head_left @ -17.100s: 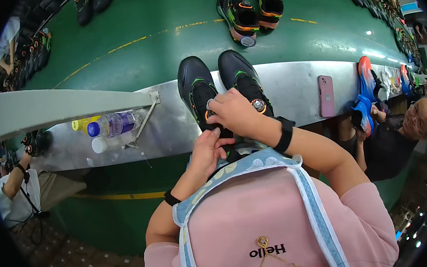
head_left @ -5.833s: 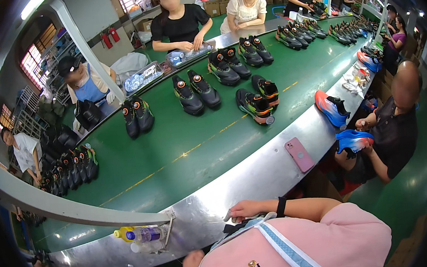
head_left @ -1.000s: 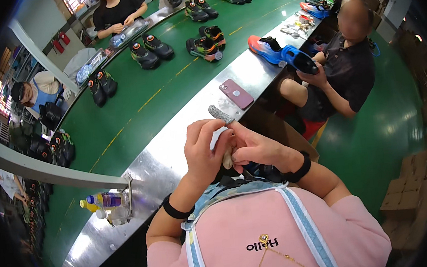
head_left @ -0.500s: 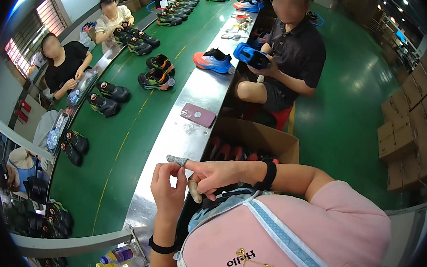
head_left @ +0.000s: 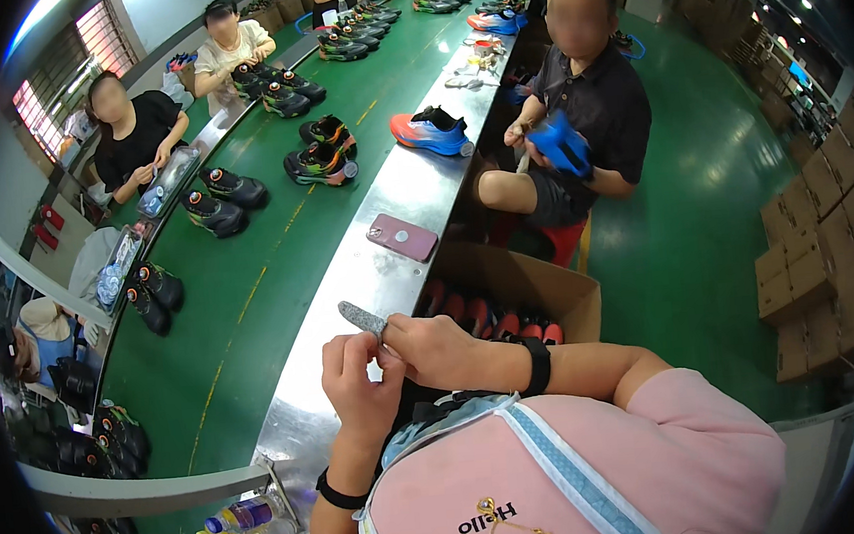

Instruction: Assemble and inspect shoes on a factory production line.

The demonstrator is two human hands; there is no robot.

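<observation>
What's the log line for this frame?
right hand: grey finger sleeve on one finger | left hand: at its base | phone: on metal bench

Shiny metal ledge, lower-left to top-centre: mauve rectangular phone mid-frame, orange-and-blue sneaker above. Flat green surface, left: black sneaker pairs.

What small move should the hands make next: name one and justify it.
Probably have the left hand tug the grey finger sleeve slightly farther down toward the knuckle, to seat it more snugly. The sleeve is on an outstretched finger of the right hand, and the left fingertips are at or very near its lower edge. Its fit cannot be told from here.
</observation>
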